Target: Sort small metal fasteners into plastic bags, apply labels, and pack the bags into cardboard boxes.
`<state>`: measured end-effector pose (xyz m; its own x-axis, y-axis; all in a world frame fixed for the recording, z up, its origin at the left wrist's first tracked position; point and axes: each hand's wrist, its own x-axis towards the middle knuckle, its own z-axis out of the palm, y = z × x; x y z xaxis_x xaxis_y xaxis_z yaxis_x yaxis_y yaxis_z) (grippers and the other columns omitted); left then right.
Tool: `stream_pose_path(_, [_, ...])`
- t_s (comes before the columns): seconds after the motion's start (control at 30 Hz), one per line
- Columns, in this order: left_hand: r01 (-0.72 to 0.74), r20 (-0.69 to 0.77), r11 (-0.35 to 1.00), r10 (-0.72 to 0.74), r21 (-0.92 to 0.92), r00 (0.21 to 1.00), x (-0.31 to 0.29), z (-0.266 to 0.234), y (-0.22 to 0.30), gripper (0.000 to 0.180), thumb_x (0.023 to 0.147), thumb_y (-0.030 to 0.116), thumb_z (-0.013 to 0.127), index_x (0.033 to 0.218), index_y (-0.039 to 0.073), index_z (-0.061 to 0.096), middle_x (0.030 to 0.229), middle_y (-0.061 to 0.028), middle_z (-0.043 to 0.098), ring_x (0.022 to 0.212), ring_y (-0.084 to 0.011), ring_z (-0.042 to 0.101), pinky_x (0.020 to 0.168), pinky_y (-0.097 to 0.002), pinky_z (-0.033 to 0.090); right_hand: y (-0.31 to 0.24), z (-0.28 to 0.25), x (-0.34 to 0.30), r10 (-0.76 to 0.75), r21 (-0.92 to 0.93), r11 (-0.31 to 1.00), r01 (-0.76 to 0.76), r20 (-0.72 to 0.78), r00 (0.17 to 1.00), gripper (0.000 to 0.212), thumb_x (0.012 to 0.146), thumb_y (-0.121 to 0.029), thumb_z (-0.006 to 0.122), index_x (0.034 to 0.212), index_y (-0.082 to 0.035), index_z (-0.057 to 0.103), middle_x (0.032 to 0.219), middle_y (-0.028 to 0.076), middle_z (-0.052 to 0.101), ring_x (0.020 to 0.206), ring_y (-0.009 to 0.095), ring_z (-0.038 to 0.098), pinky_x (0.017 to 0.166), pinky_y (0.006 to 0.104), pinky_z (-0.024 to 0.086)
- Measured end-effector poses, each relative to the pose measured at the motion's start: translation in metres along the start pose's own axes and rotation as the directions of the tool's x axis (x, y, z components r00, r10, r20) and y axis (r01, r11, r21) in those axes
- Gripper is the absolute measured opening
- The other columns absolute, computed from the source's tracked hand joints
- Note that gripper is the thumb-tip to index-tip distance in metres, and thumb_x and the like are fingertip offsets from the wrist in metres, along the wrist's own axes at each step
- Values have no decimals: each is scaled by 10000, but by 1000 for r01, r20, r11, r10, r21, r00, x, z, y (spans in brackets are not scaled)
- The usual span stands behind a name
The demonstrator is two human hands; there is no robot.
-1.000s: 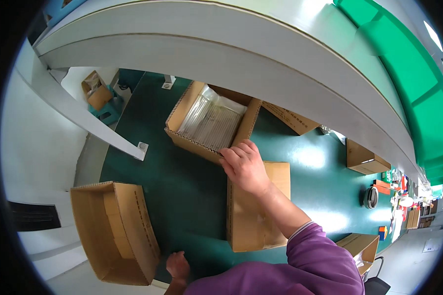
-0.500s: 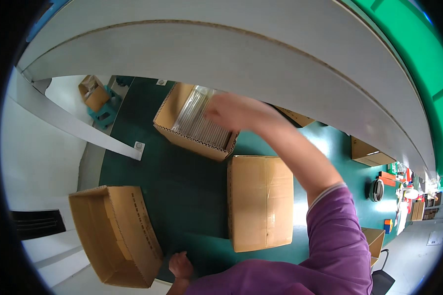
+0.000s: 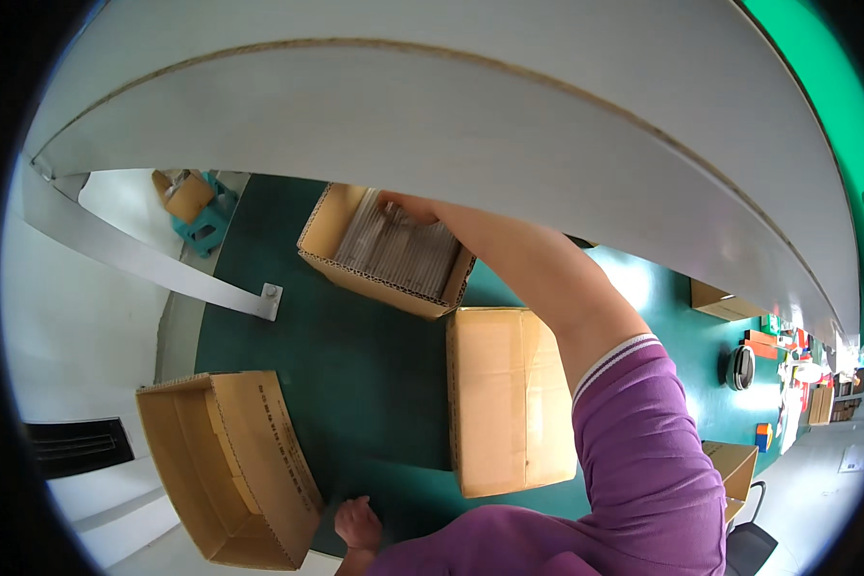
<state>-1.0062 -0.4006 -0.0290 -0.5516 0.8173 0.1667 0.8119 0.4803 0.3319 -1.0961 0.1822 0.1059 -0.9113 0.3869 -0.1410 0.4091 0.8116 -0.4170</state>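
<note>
My right hand reaches into an open cardboard box at the far side of the table. Its fingers are apart and bent down onto a layer of clear, narrow plastic strips packed side by side. The shelf edge comes close above this hand, and the fingertips are partly hard to see. Near the table's front edge, my left hand rests with loosely curled fingers and nothing visible in it. Just left of that hand an empty cardboard box lies with its opening facing left.
A closed, taped carton stands in front of my right forearm. Overhead, a grey shelf spans the far side, with a metal bracket at left. More boxes and a tape roll sit at right on the green table.
My right hand has lowered onto the strips and shifted slightly left. A shiny raised clear piece seen before no longer stands out; the strips look flat. My left hand has barely moved.
</note>
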Motion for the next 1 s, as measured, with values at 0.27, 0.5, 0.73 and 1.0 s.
stream_pose_path(0.27, [-8,22,1000,9,-14,1000,8,-4,4,156,759,40,569,891,120,589,731,-107,558,710,-327,576,598,-447,464,16,-1,-10,10,107,994,3,-113,993,150,889,-173,539,897,-63,641,837,127,633,802,294,609,742,406,476])
stream_pose_path(0.5, [-19,37,1000,19,-6,999,4,-1,1,178,757,19,566,913,102,579,730,-115,569,679,-341,579,589,-453,467,24,6,-16,17,239,970,44,-246,969,143,887,-160,539,920,-66,641,860,121,636,821,292,608,750,403,477])
stream_pose_path(0.73, [-44,15,998,44,-34,999,9,-6,5,187,766,9,563,932,95,572,742,-127,569,676,-352,576,585,-457,470,35,8,-27,29,329,939,95,-354,935,141,886,-147,539,944,-68,641,883,116,639,840,291,607,758,400,479])
stream_pose_path(1.0, [-26,26,999,26,-21,999,3,0,0,173,761,7,567,908,98,579,739,-126,559,676,-356,569,583,-457,467,42,9,-31,47,371,921,122,-415,909,147,884,-132,539,970,-71,642,910,110,643,862,289,606,768,397,480])
